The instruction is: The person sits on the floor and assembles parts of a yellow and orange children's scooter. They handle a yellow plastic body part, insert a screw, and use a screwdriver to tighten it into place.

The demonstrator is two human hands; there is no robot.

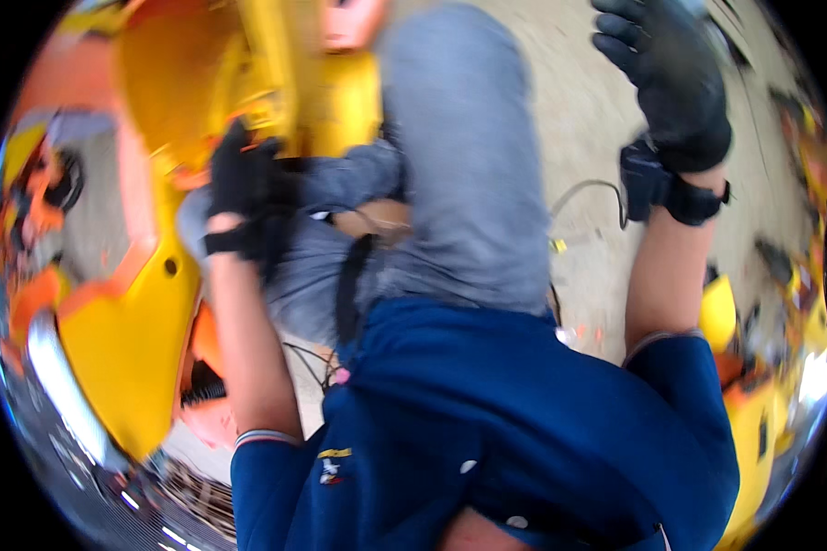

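My left hand (248, 184), in a black glove, is at the edge of a large yellow plastic body panel (175, 83) with orange parts. Its fingers reach toward the panel, but blur hides whether they grip it. Raised at the upper right is my right hand (675, 87), also gloved in black. Its fingers are apart, and nothing shows in them. A dark boxy device (645, 174) with a cable is strapped by that wrist. Between my arms is my bent leg (469, 156) in grey trousers.
Another yellow panel (124, 358) with an orange edge stands at the left. Beyond it lie orange parts (42, 193), blurred. A grey cable (588, 186) curves over the pale floor (579, 83). More yellow parts (753, 432) are at the right, and wiring (198, 491) sits at the lower left.
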